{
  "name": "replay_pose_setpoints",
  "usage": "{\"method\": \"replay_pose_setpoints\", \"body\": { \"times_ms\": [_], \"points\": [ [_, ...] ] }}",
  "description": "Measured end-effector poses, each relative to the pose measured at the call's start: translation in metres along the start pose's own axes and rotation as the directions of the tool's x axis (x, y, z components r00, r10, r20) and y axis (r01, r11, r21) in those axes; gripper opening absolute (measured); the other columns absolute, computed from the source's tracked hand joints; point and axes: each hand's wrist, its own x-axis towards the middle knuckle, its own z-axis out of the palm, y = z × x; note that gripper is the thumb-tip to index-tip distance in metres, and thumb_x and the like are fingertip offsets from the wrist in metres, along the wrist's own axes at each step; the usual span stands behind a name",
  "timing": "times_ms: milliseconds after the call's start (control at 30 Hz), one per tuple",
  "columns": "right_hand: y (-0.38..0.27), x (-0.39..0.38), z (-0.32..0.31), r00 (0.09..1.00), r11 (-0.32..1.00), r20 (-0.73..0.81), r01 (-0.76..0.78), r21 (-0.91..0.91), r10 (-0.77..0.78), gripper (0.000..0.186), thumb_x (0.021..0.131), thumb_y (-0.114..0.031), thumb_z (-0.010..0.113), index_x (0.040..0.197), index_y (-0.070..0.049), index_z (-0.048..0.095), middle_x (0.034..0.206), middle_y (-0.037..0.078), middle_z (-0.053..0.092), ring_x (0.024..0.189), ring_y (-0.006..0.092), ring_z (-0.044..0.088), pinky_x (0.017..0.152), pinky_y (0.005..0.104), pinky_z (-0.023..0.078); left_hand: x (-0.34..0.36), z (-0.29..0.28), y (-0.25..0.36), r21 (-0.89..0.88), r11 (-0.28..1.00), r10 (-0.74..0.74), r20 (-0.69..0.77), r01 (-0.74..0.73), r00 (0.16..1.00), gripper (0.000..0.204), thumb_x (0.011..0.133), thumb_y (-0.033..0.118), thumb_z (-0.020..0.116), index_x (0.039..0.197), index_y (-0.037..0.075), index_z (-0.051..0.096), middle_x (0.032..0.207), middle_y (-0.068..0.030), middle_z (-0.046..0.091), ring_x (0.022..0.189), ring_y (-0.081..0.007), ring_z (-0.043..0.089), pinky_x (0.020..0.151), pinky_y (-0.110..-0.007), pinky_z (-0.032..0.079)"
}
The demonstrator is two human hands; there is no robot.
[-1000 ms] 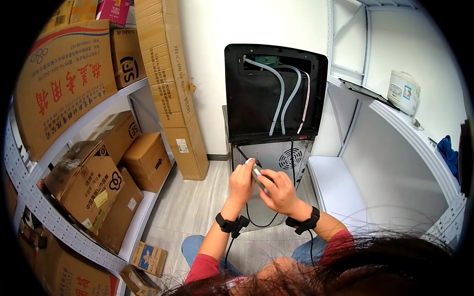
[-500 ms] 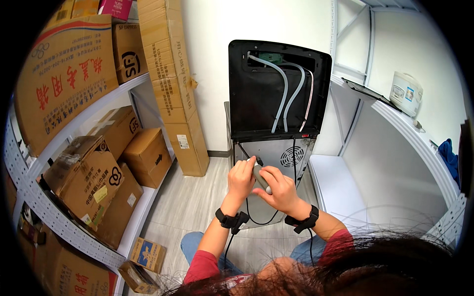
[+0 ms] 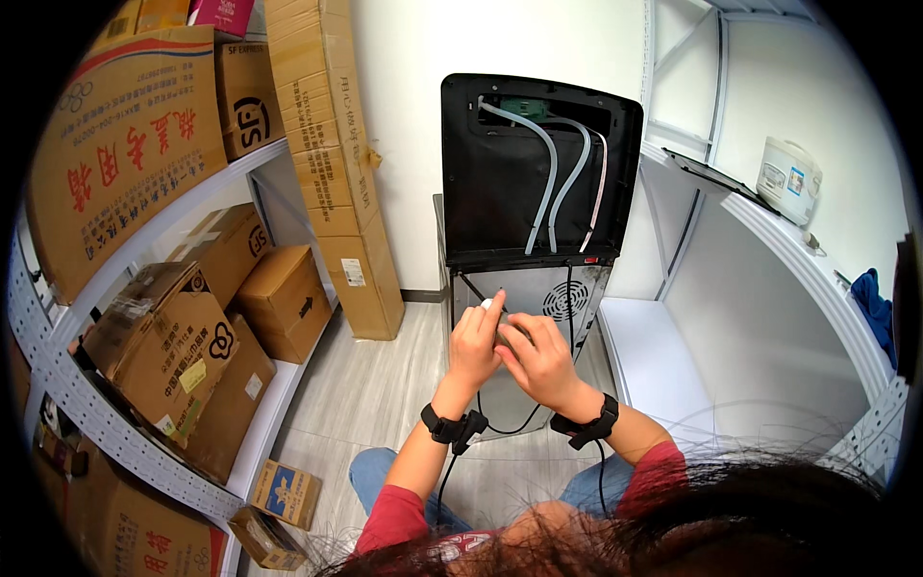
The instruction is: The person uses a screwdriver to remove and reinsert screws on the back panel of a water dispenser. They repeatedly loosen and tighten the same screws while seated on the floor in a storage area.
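Observation:
In front of the rear of a black-topped appliance [image 3: 538, 183] with a silver body, my two hands work close together. My right hand [image 3: 540, 361] is closed, fingers curled around a grey rounded handle [image 3: 502, 337] that is now mostly hidden. My left hand [image 3: 473, 346] is closed too, its index finger pointing up and forward. A small white piece [image 3: 487, 303] shows by that finger; what else the left hand grips is hidden. Inside the appliance's back opening, pale hoses [image 3: 551, 163] hang from near a green circuit board [image 3: 526, 110].
Shelving on the left holds several cardboard boxes [image 3: 279, 288]; a tall carton [image 3: 336, 192] leans by the wall. To the right is a white shelf [image 3: 654, 356], with a rice cooker [image 3: 790, 181] higher up. A black cable [image 3: 519, 428] hangs below my hands. Small boxes [image 3: 286, 492] lie lower left.
The grey handle in my right hand has turned and is now mostly covered by my fingers. My left index finger has straightened upward. The view has shifted slightly.

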Motion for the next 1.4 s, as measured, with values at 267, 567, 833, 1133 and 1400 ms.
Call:
{"method": "replay_pose_setpoints", "body": {
  "times_ms": [267,567,833,1133,1400],
  "points": [
    [-0.005,-0.006,-0.002,0.965,0.958,0.097,-0.254,0.131,0.243,0.041,0.078,-0.020,0.074,0.110,0.000,0.058,0.108,0.015,0.057,0.083,0.0296,0.060,0.073,0.0367,0.050,-0.001,0.003,-0.003,-0.011,1.000,-0.009,-0.091,0.008,0.996,0.045,0.064,-0.008,0.060,0.109,-0.003,0.059,0.079,-0.0125,0.058,0.069,-0.0306,0.054,0.060,-0.038,0.047],
    [-0.005,-0.005,0.000,0.988,0.973,0.064,-0.151,0.177,0.142,0.042,0.072,-0.010,0.072,0.111,-0.002,0.057,0.110,0.014,0.058,0.078,0.0281,0.058,0.071,0.0368,0.049,-0.002,0.002,-0.010,0.034,0.999,0.011,-0.129,-0.007,0.992,0.040,0.063,-0.009,0.060,0.102,-0.003,0.058,0.074,-0.0130,0.054,0.066,-0.0305,0.053,0.057,-0.039,0.045],
    [-0.006,0.001,-0.002,0.999,0.993,0.025,-0.022,0.116,0.019,0.045,0.072,-0.016,0.076,0.111,-0.003,0.056,0.113,0.016,0.056,0.074,0.0277,0.059,0.068,0.0364,0.049,-0.003,0.003,-0.009,-0.019,0.999,-0.043,-0.161,0.041,0.986,0.039,0.065,-0.005,0.062,0.104,-0.002,0.059,0.074,-0.0127,0.055,0.066,-0.0299,0.054,0.057,-0.039,0.045],
    [-0.005,0.004,0.003,0.999,0.989,-0.026,-0.018,0.148,0.023,0.044,0.073,-0.014,0.074,0.112,-0.002,0.056,0.111,0.014,0.057,0.076,0.0274,0.060,0.066,0.0353,0.049,-0.002,-0.001,-0.012,0.068,0.998,0.021,-0.075,-0.016,0.997,0.035,0.068,-0.004,0.064,0.103,-0.002,0.060,0.073,-0.0109,0.055,0.065,-0.0280,0.054,0.055,-0.038,0.044],
    [-0.004,0.000,0.006,0.999,0.995,0.027,0.014,0.100,-0.017,0.031,0.070,-0.008,0.070,0.099,-0.002,0.061,0.103,0.010,0.061,0.071,0.0247,0.055,0.063,0.0344,0.046,0.003,0.004,-0.009,0.081,0.996,-0.028,-0.174,0.042,0.984,0.025,0.070,0.008,0.074,0.083,0.001,0.055,0.069,-0.0084,0.053,0.062,-0.0271,0.053,0.053,-0.037,0.043]
  ]
}}
